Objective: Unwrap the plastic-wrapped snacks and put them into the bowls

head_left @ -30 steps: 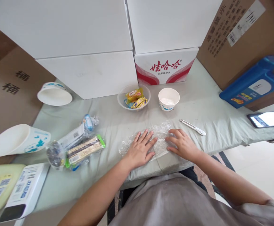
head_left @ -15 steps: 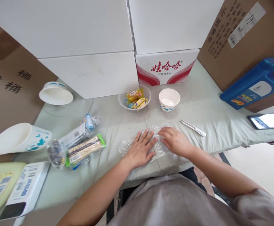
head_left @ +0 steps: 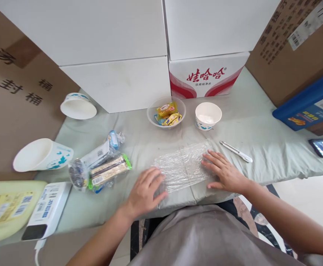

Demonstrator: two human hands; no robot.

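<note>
Your left hand (head_left: 146, 190) has slid off to the film's (head_left: 182, 166) left edge, right hand (head_left: 224, 173) at the other, fingers flat and open, so the sheet now lies spread between them.

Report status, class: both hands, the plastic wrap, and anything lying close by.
Left hand open, flat on wrap's left edge. Right hand open, flat on right edge. Plastic wrap spread on the cloth. Pen just right; paper cup behind.

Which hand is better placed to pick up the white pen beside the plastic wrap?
Probably the right hand. It lies flat on the right end of the plastic wrap, close to the white pen. The left hand is at the wrap's far end.
</note>
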